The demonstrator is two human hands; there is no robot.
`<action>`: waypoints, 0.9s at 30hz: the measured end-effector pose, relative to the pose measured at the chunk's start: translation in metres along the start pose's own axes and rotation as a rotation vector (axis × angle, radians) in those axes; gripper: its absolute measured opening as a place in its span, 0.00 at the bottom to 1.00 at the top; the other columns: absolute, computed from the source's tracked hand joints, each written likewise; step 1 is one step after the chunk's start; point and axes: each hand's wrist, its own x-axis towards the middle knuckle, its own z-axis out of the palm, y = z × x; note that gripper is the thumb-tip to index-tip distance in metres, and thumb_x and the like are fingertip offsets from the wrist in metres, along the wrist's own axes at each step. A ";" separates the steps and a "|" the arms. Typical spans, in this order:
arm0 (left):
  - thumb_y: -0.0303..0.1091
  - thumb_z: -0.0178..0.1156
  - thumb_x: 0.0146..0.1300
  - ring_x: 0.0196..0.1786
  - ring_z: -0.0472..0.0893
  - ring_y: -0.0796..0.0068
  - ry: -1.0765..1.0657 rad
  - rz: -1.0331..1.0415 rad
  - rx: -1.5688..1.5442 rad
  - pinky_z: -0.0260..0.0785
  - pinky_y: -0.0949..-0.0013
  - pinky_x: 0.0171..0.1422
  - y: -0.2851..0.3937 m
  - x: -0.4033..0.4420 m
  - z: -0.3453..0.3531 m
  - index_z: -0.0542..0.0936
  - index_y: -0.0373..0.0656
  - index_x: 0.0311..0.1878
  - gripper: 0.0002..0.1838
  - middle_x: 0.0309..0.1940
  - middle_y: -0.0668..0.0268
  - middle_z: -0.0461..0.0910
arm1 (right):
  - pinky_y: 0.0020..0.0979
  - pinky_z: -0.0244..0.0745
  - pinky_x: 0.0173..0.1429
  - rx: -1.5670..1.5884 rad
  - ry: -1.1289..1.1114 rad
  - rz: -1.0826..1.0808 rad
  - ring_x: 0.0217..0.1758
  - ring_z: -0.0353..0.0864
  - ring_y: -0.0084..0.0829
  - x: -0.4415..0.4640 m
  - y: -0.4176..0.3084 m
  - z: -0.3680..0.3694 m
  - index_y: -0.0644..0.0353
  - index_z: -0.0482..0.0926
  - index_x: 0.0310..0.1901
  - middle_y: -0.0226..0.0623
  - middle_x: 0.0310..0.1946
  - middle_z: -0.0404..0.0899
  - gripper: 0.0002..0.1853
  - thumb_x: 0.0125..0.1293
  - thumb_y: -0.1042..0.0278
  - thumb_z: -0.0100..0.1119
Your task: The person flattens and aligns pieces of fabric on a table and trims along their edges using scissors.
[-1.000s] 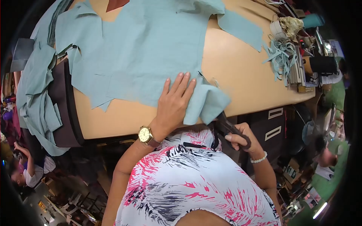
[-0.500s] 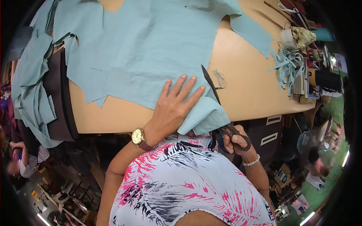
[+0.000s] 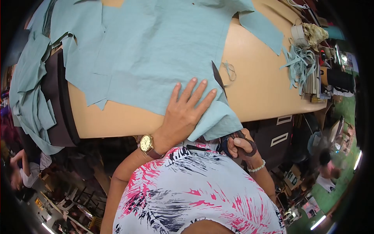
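A large piece of light blue-green fabric (image 3: 144,66) lies over the table, its near right corner folded up and hanging at the table's front edge. My left hand (image 3: 184,114) rests flat on this cloth, fingers spread. By the table edge, my right hand (image 3: 242,147) is wrapped round the dark handles of a pair of scissors (image 3: 219,78). A long dark blade shows along the fabric's right edge, pointing away from me. The folded corner covers the middle of the scissors. A thin curled fabric strip (image 3: 230,71) lies just right of the blade.
The tan tabletop (image 3: 261,89) has a pile of narrow fabric strips (image 3: 299,64) at right, near a white container (image 3: 298,35). More fabric (image 3: 31,93) drapes over a dark surface at left. Drawers (image 3: 278,134) sit under the table. Other people are visible at both sides.
The scissors have slid slightly farther along the fabric edge, and the folded corner now hides more of them. My left hand stays flat on the cloth. The whole view has shifted a little.
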 end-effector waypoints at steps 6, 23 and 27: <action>0.32 0.52 0.55 0.62 0.66 0.58 -0.012 0.021 0.010 0.57 0.48 0.61 0.009 -0.002 0.006 0.70 0.49 0.59 0.25 0.60 0.59 0.66 | 0.23 0.61 0.19 0.161 0.018 -0.063 0.14 0.66 0.23 -0.010 0.019 0.000 0.67 0.70 0.22 0.33 0.13 0.64 0.20 0.52 0.55 0.59; 0.28 0.51 0.54 0.61 0.66 0.58 -0.027 0.047 -0.016 0.58 0.48 0.60 0.017 -0.011 0.003 0.70 0.50 0.59 0.25 0.60 0.60 0.65 | 0.24 0.60 0.20 0.090 0.016 -0.067 0.14 0.66 0.25 -0.012 0.015 0.000 0.68 0.71 0.22 0.34 0.12 0.65 0.18 0.52 0.57 0.59; 0.29 0.52 0.54 0.61 0.66 0.58 -0.013 0.051 -0.017 0.58 0.48 0.60 0.018 -0.013 0.006 0.70 0.50 0.59 0.25 0.60 0.61 0.66 | 0.24 0.61 0.19 0.139 0.026 -0.086 0.14 0.66 0.24 -0.015 0.022 0.003 0.68 0.71 0.22 0.34 0.12 0.65 0.17 0.54 0.60 0.58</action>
